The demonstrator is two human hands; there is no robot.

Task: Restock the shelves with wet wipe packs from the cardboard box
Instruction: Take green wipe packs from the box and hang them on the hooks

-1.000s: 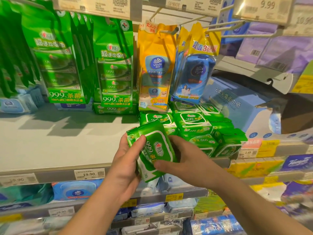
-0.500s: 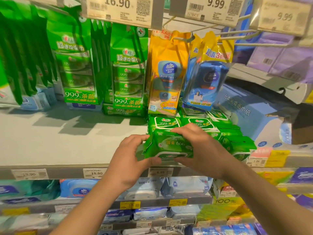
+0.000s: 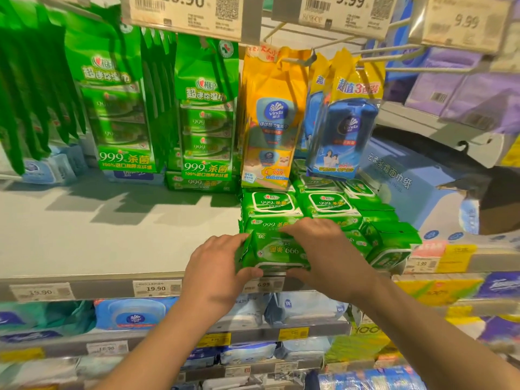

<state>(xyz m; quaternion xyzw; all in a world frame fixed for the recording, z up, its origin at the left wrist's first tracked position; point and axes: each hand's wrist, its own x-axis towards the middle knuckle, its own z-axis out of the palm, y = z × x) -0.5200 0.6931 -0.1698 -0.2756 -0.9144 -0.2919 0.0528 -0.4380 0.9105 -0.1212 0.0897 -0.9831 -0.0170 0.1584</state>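
My left hand (image 3: pixel 215 273) and right hand (image 3: pixel 327 256) grip a green wipe pack (image 3: pixel 274 253) at the shelf (image 3: pixel 112 235) edge, against stacked green packs (image 3: pixel 323 205).

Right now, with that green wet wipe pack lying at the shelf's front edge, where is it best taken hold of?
Probably by its two short ends, from the left and right, as the left hand and right hand do. The green wet wipe pack lies flat and wide, with stacked packs close behind, so only the ends and front are free.
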